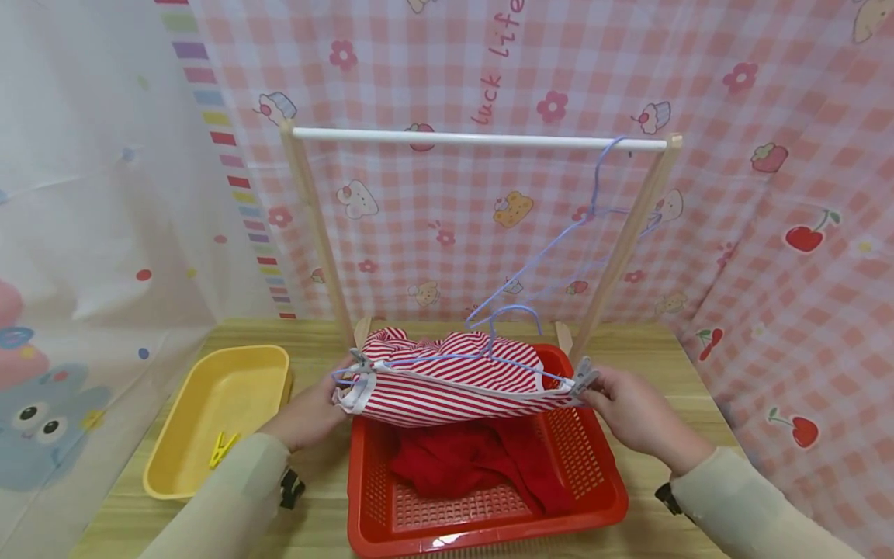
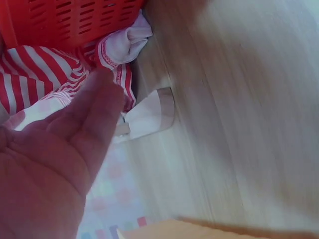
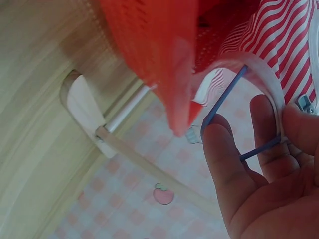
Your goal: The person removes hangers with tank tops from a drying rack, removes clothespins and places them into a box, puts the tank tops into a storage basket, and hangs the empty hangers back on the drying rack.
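A red-and-white striped top (image 1: pixel 447 396) with white trim hangs on a blue wire hanger (image 1: pixel 426 359), over a red basket (image 1: pixel 489 536). Grey clothes pegs (image 1: pixel 359 360) fasten it near both hanger ends. My left hand (image 1: pixel 317 407) holds the top's left end; its fingers (image 2: pixel 102 107) reach along the fabric, the thumb hidden. With curled fingers my right hand (image 3: pixel 269 169) grips the hanger's right end, the thumb beside the right-hand peg (image 3: pixel 305 103). Inside the basket lies a red cloth (image 1: pixel 461 458).
Behind the basket stands a wooden rack with a white rail (image 1: pixel 454 138). Another blue hanger (image 1: pixel 538 256) hangs from its right part. To the left a yellow tray (image 1: pixel 240 373) holds a yellow clothes peg (image 1: pixel 222 449). Checked cloth (image 1: pixel 433 93) covers the back wall.
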The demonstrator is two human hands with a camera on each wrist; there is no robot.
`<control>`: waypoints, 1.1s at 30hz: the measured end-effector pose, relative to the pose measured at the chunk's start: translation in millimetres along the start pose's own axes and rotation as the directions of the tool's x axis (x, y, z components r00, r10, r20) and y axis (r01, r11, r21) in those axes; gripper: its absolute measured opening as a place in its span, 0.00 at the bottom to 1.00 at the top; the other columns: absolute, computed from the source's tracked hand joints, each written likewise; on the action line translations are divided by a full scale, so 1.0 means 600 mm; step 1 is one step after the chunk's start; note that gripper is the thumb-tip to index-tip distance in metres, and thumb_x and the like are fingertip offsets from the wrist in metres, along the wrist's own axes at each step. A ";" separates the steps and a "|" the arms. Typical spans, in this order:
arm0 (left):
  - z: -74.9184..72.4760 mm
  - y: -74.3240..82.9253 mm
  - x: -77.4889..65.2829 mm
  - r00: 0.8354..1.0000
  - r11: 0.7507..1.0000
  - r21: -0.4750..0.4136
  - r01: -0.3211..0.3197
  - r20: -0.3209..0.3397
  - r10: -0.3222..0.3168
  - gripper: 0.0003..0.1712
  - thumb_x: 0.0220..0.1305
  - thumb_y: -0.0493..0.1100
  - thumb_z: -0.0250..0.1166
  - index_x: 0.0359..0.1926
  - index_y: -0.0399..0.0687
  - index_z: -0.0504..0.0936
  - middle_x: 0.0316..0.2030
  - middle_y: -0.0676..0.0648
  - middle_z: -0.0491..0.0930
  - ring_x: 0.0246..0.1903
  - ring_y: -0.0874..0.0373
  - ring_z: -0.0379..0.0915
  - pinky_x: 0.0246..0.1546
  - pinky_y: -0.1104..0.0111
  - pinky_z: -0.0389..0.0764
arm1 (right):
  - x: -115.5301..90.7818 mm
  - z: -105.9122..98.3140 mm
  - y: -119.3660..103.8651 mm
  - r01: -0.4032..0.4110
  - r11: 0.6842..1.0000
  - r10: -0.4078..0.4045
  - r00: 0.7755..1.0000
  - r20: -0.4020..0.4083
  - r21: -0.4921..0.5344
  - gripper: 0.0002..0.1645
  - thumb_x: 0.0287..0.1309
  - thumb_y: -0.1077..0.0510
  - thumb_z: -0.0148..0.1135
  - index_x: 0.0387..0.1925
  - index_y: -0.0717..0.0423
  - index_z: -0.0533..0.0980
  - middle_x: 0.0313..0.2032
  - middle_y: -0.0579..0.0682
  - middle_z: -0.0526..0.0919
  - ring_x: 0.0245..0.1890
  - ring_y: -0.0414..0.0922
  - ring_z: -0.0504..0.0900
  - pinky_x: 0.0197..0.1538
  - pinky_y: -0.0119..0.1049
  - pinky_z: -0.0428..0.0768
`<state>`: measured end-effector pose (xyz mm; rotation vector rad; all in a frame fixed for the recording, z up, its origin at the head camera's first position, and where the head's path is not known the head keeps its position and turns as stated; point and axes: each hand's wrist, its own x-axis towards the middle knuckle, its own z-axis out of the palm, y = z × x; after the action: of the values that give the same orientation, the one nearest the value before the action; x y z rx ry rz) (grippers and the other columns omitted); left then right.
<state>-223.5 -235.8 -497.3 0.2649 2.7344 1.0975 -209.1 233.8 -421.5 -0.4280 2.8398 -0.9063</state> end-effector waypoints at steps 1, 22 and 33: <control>0.001 0.001 0.001 1.000 1.000 -0.011 -0.001 0.001 0.001 0.48 0.73 0.54 0.63 0.85 0.50 0.51 0.76 0.33 0.67 0.71 0.30 0.68 0.71 0.37 0.69 | 0.000 0.001 0.002 -0.003 1.000 0.003 1.000 0.002 -0.005 0.06 0.72 0.63 0.62 0.45 0.54 0.84 0.41 0.46 0.91 0.43 0.43 0.88 0.50 0.51 0.86; 0.012 0.024 0.026 0.998 0.978 -0.202 0.060 0.027 -0.055 0.41 0.70 0.41 0.62 0.81 0.49 0.60 0.69 0.34 0.75 0.56 0.44 0.79 0.55 0.51 0.84 | 0.004 0.010 0.027 -0.017 0.999 0.017 1.000 0.024 -0.028 0.07 0.72 0.62 0.62 0.45 0.53 0.85 0.40 0.46 0.90 0.39 0.41 0.82 0.48 0.45 0.83; 0.016 0.035 0.038 0.988 0.995 -0.038 0.094 -0.121 -0.098 0.29 0.66 0.32 0.55 0.68 0.38 0.79 0.55 0.37 0.84 0.45 0.48 0.78 0.44 0.58 0.80 | 0.002 0.016 0.033 0.004 0.999 -0.004 1.000 0.001 -0.040 0.07 0.71 0.62 0.64 0.45 0.51 0.85 0.40 0.43 0.90 0.44 0.42 0.86 0.53 0.53 0.85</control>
<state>-241.5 -209.0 -491.8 0.0615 2.7993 1.1675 -212.9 243.7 -440.9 -0.4390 2.8619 -0.8504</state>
